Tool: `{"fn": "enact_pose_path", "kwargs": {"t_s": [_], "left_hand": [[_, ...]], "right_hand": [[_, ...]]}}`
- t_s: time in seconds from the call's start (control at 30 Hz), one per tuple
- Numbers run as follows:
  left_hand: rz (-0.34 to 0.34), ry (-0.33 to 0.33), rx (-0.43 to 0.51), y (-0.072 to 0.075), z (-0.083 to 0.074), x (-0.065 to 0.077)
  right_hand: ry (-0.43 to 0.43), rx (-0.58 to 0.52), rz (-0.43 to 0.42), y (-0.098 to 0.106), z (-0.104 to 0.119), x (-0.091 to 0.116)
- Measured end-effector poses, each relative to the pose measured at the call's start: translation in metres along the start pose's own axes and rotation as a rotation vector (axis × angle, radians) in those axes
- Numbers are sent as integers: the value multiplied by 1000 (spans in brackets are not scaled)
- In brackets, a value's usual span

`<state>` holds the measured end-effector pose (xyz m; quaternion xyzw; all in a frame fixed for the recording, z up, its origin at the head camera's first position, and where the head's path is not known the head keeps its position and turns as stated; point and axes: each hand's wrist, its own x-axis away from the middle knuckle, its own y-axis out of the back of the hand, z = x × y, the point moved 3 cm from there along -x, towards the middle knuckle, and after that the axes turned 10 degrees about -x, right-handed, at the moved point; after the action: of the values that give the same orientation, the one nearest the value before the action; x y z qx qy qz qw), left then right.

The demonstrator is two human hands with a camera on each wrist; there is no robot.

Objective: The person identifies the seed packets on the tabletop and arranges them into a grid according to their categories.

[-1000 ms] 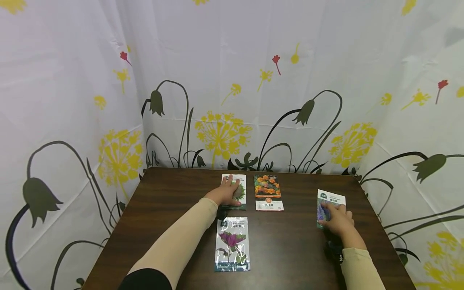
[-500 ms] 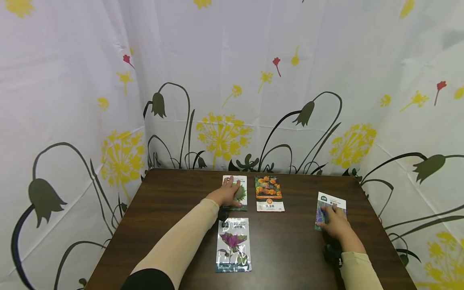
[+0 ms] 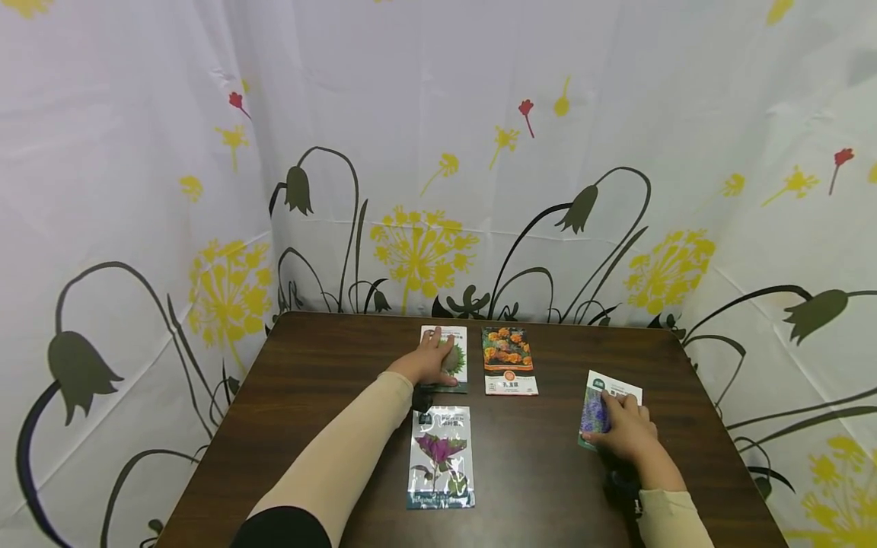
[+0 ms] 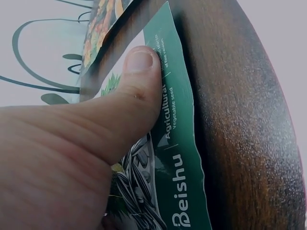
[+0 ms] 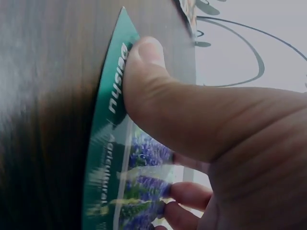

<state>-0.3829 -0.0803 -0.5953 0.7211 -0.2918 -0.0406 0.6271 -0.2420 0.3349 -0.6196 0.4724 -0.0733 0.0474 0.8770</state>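
My left hand rests with spread fingers on a white-and-green seed packet at the back of the table. In the left wrist view its thumb lies over the packet's green strip. On the right, my right hand presses on a lavender seed packet, which sits slightly turned. The right wrist view has the thumb on that packet's green edge and fingertips against its purple picture. My hands partly cover both packets.
An orange-flower seed packet lies just right of the left hand's packet. Nearer me is a silver seed packet with a purple flower. A patterned white curtain stands behind the dark wooden table.
The lavender packet has slid left and a little toward me under my right hand, turning slightly. My left hand and the other packets have stayed in place.
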Motion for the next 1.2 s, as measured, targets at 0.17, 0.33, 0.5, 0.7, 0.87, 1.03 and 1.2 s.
{"fn": "enact_pose_path", "kwargs": {"t_s": [0.17,0.33,0.5,0.7,0.87,1.03,1.2], "left_hand": [[-12,-6,15,0,1,-1],[-12,-6,18,-1,0,-1],[-9,-9,23,-2,1,-2],[2,-5,40,-4,4,-1],[8,-8,63,-6,5,1],[5,-14,58,-4,4,1],[6,-14,64,-1,4,0]], "right_hand": [[17,19,-39,-6,8,4],[23,-34,-50,-12,16,7],[44,-82,-30,-16,20,9],[87,-55,-41,-20,20,11],[94,-52,-26,-25,21,14],[108,-40,-20,-28,25,16],[109,-24,-24,-30,25,16]]}}
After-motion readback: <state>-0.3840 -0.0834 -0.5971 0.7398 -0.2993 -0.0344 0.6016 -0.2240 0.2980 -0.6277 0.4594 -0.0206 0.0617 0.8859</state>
